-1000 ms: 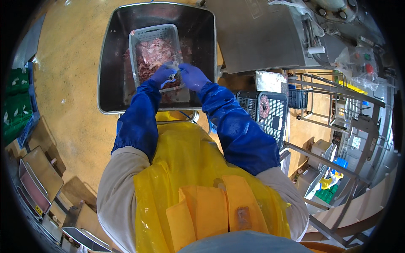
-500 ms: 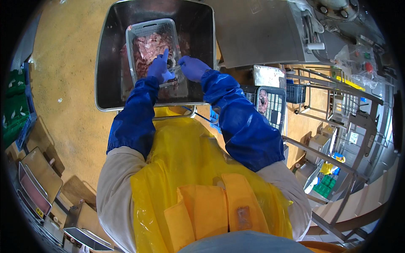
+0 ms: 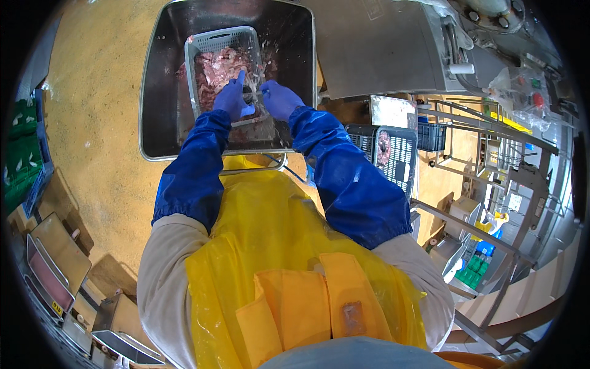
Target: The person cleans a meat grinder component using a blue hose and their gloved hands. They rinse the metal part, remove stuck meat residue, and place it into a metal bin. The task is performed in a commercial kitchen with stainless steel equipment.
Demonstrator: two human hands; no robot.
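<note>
A grey plastic basket (image 3: 254, 43) sits tilted inside a deep dark metal tub (image 3: 166, 55). Raw pink and red meat scraps (image 3: 216, 71) fill much of it. My left hand (image 3: 230, 99), in a blue-purple glove, is over the basket's near part. Its index finger and thumb stand apart around a small dark piece (image 3: 249, 96) I cannot identify. Beside it, at the basket's right side, my right hand (image 3: 281, 100) is closed, its fingers curled toward that piece. What it grips is hidden. Whitish streaks like splashes show beyond the hands.
A steel surface (image 3: 375, 55) adjoins the tub on the right. Below it stand dark crates (image 3: 396, 163), one with some meat in it. Metal rail frames (image 3: 467, 132) fill the right side. Green items (image 3: 21, 154) in a blue crate are at far left, above metal bins (image 3: 58, 252).
Both forearms have shifted slightly left. My right hand has drawn a little closer to the left one. White streaks now show in the tub beyond the hands.
</note>
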